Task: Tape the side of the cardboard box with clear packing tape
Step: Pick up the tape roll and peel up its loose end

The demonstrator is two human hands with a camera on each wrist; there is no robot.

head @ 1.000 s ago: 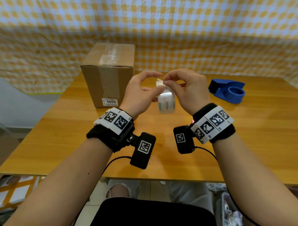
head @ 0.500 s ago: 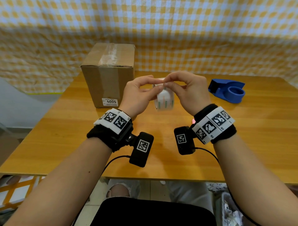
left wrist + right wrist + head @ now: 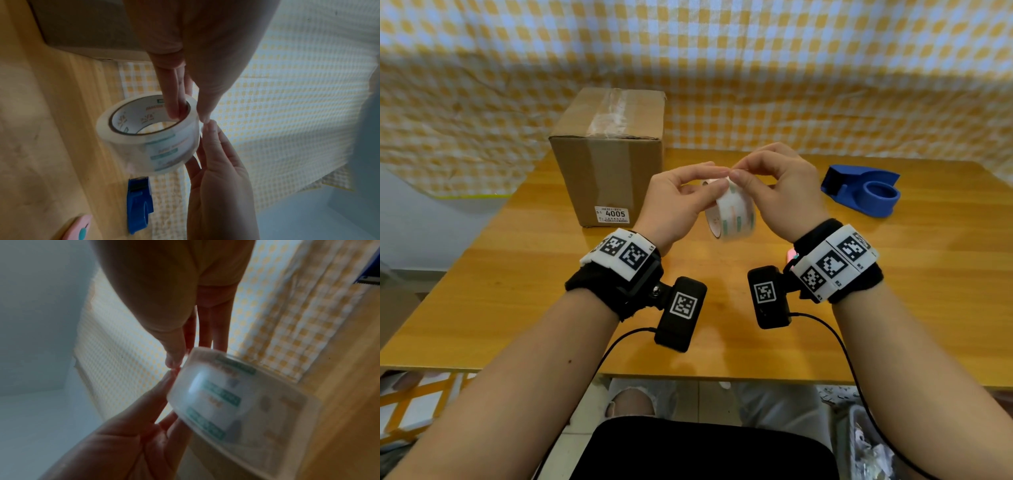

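A roll of clear packing tape (image 3: 732, 219) hangs in the air over the table's middle, held between both hands. My left hand (image 3: 714, 178) grips it, fingers inside the core (image 3: 174, 105) and thumb on the outer face. My right hand (image 3: 736, 171) pinches at the roll's top edge with curled thumb and forefinger; I cannot see a loose tape end. The cardboard box (image 3: 606, 154) stands upright at the back left, clear tape running across its top and a white "4005" label low on its front. The box is about a hand's width left of my left hand.
A blue tape dispenser (image 3: 866, 192) lies on the wooden table (image 3: 517, 291) to the right of my right hand. A pink cutter (image 3: 80, 227) lies near my right wrist. A yellow checked cloth (image 3: 756, 85) hangs behind the table.
My left fingers, spread a second ago, have closed onto the roll. The roll has turned in my hands and now shows its core side to the left. The box and dispenser have not moved.
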